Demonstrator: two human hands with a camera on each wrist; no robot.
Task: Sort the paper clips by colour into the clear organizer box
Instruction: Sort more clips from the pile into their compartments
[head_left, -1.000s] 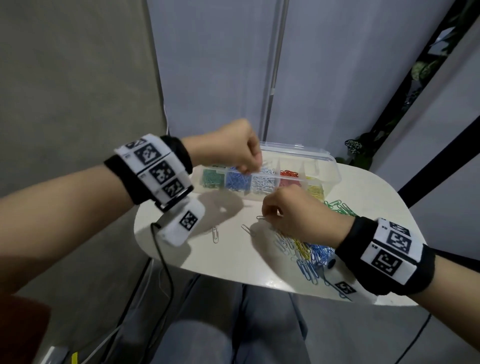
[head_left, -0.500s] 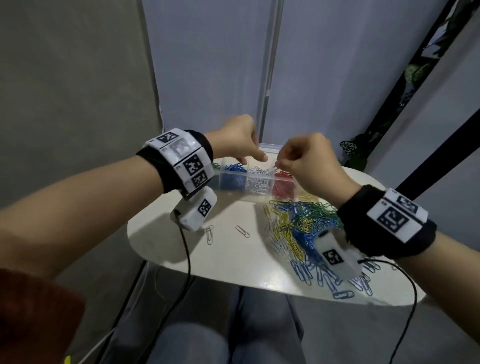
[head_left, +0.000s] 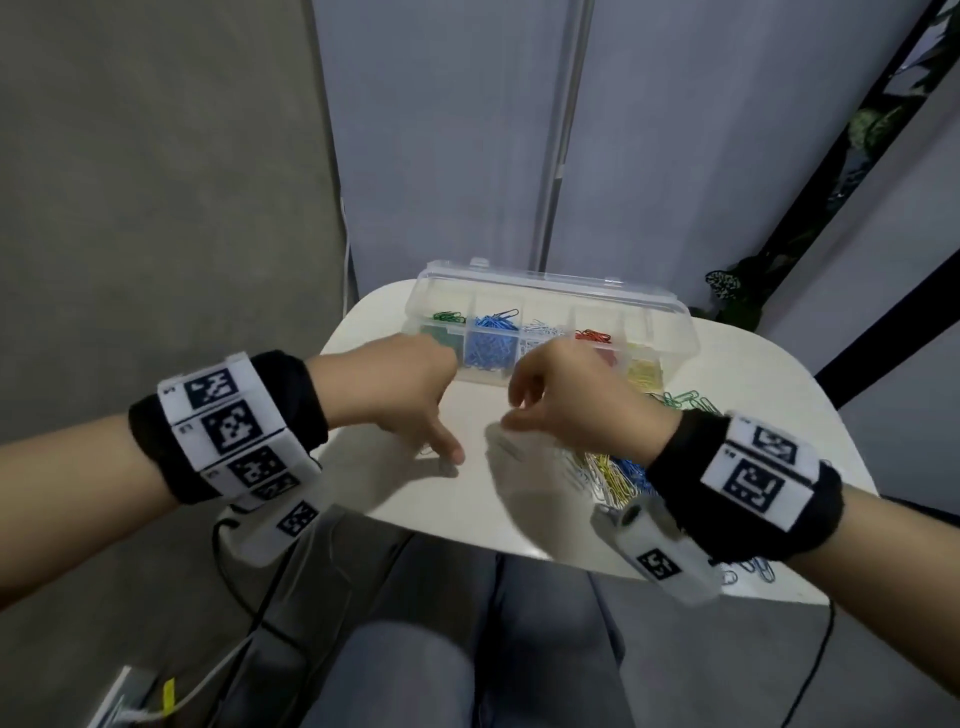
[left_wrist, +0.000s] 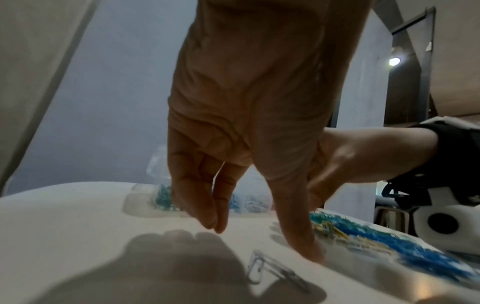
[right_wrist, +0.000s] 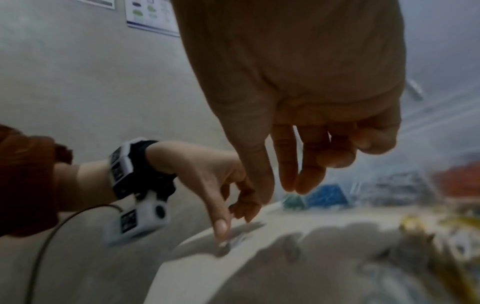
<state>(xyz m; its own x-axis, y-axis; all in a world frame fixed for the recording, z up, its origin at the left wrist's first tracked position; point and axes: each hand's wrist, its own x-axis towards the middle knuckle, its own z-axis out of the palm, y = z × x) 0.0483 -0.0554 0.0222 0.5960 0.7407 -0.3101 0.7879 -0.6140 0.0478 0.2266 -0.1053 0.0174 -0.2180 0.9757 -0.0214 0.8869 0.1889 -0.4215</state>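
Observation:
The clear organizer box (head_left: 550, 283) stands open at the back of the white table (head_left: 753, 389), with green, blue, white, red and yellow clips in separate compartments. A mixed pile of paper clips (head_left: 613, 473) lies under my right wrist. My left hand (head_left: 441, 441) is low on the table's left part, one fingertip (left_wrist: 311, 253) touching the surface beside two loose silver clips (left_wrist: 259, 267); it holds nothing. My right hand (head_left: 506, 415) hovers just right of it, its fingers (right_wrist: 298, 181) hanging loosely and holding nothing that I can see.
A few clips (head_left: 753, 569) lie near the table's front right edge. My knees in grey trousers (head_left: 467, 649) are under the front edge. A cable (head_left: 234, 582) hangs from my left wrist. Grey panels and a plant (head_left: 727, 291) stand behind.
Both hands have come down and towards me from over the box. The left one now touches the table by the loose silver clips; the right hangs beside it.

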